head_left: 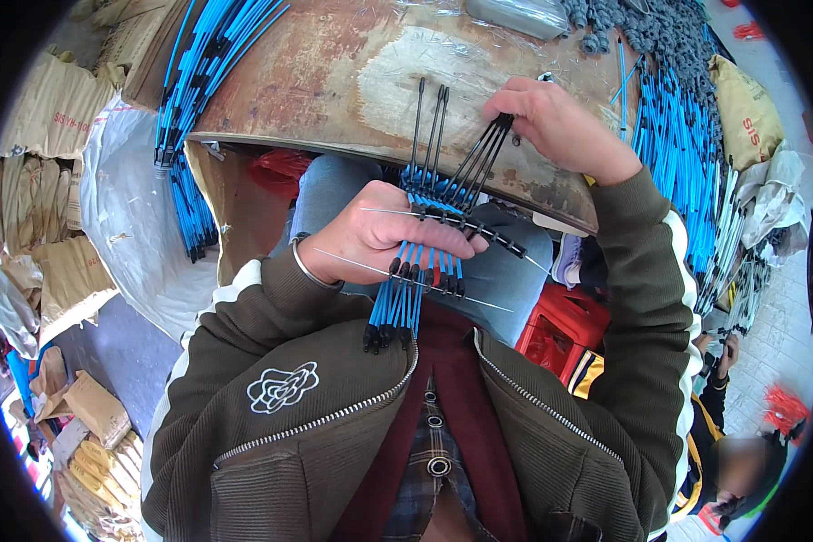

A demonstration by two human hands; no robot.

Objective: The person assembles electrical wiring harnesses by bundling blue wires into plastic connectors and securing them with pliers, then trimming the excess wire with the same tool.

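Observation:
My left hand (381, 224) is closed around a bundle of thin blue rods (396, 303) with black ends, held above my lap at the table's front edge. Two thin metal wires run crosswise through the bundle: an upper wire (537, 264) with black pieces in a row along it, and a lower wire (492, 303). Several black stems (440, 135) stick up beyond the fist, some apart from the others. My right hand (551, 122) pinches the tips of a group of black stems (483, 161) to the right, which slant down into the bundle.
The worn wooden table (307, 95) lies ahead. Blue rods (212, 68) are stacked at its left, with a large pile of blue rods (682, 163) at the right. Dark grey pieces (619, 23) are heaped at the back right. A red stool (565, 330) stands beside my legs; paper sacks (50, 117) line the left.

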